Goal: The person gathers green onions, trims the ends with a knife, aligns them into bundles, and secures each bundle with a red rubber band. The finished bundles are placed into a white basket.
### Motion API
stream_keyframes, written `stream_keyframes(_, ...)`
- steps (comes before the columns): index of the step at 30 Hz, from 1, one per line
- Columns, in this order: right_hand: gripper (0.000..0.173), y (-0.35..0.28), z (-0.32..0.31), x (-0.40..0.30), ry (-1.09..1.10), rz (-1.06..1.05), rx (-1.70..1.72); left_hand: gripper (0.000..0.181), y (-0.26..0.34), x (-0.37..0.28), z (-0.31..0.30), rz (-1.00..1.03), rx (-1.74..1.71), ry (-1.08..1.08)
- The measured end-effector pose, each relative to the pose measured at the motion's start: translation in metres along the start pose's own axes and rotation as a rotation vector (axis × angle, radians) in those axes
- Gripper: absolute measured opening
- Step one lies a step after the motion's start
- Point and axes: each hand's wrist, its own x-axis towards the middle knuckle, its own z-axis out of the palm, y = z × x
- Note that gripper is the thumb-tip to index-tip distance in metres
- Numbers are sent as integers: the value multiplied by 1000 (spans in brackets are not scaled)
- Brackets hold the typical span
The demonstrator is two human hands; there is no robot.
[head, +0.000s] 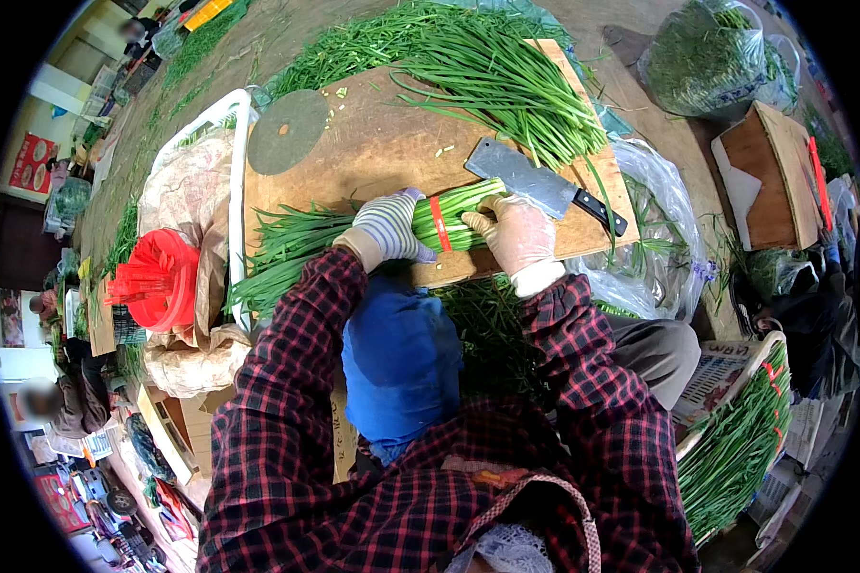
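My left hand (387,228), in a striped knit glove, is wrapped around a bundle of garlic chives (466,204). A red band (441,223) circles the stems just right of that hand. In a pale glove, my right hand (517,233) grips the pale stem ends, thumb towards the band. The green leaves (287,236) fan out leftward over the edge of the wooden board (373,165). A cleaver (519,174) with a black handle lies flat beyond my right hand. Loose chives (502,89) are piled at the board's far right.
Left of the board stands a white plastic crate (241,165) with a woven sack and a red bucket (161,286) of red strips. A round grey disc (287,132) rests on the board. A clear plastic bag (677,236) and a basket of banded chives (738,444) are right.
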Motion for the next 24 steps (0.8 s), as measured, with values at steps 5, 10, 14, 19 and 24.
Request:
stream_keyframes(5,23,1,-14,21,-159,-184,-117,96,8,-6,-6,-24,28,-22)
stream_keyframes(10,17,16,-14,31,-189,-296,-113,105,13,-13,-16,-38,-25,-76)
stream_keyframes(14,14,36,-26,33,-130,-343,-200,107,13,-20,-20,11,-15,-57)
stream_keyframes(19,18,93,-108,24,-108,240,-506,106,8,-24,-17,37,12,-12)
stream_keyframes(24,32,74,-118,-54,-434,-35,-189,100,7,-17,-13,19,21,-23)
